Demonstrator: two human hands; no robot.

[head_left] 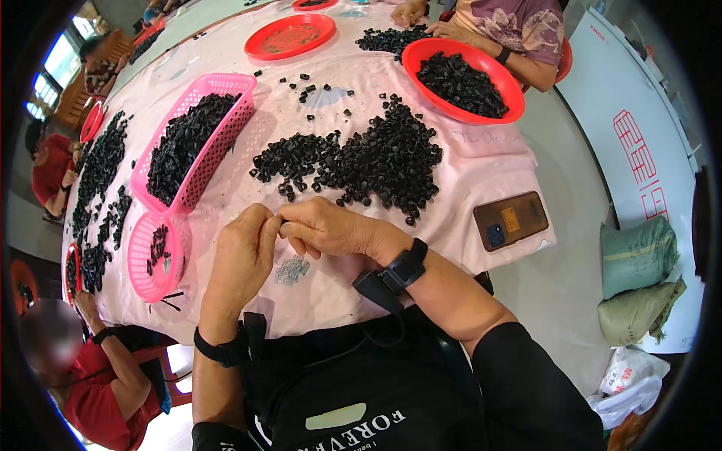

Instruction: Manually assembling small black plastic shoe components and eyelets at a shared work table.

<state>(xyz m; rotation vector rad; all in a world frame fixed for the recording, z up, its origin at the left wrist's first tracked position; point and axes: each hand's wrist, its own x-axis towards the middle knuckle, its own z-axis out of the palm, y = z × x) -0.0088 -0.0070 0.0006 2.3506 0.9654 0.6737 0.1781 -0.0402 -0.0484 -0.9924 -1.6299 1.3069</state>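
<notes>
My left hand (247,242) and my right hand (325,224) meet fingertip to fingertip above the near part of the table. Both are closed in a pinch around a small black piece (283,221), which the fingers mostly hide. Just beyond them spreads a loose pile of small black cylindrical parts (387,158). To the left stands a long pink perforated basket (248,113) filled with black pieces. A smaller pink basket (135,252), holding only a few black pieces, sits nearer to me.
A phone in a brown case (511,221) lies on the pink tablecloth (466,169) at right. A red tray (511,94) of black parts stands by a person across the table. Another red tray (289,36) is farther off. Other people sit at left; sacks (639,259) stand at far right.
</notes>
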